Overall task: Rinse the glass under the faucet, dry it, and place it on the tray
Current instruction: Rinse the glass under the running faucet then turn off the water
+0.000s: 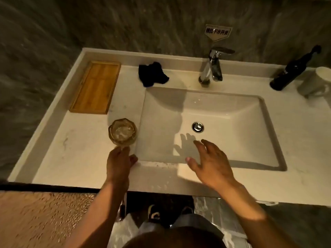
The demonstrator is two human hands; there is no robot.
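Observation:
A clear faceted glass (122, 132) stands upright on the pale counter just left of the sink basin (265, 111). My left hand (119, 162) is at its near side, fingers and thumb curled round the lower part of the glass. My right hand (210, 162) hovers over the near rim of the basin, fingers spread, holding nothing. The chrome faucet (212, 68) stands behind the basin with no water running. A wooden tray (95, 87) lies empty at the counter's back left. A dark cloth (152, 74) is crumpled between the tray and the faucet.
A dark bottle (290, 72) and a white mug (317, 81) stand at the back right of the counter. The drain plug (198, 126) sits in the middle of the basin. A marble wall rises behind, with a small sign (217, 32) above the faucet.

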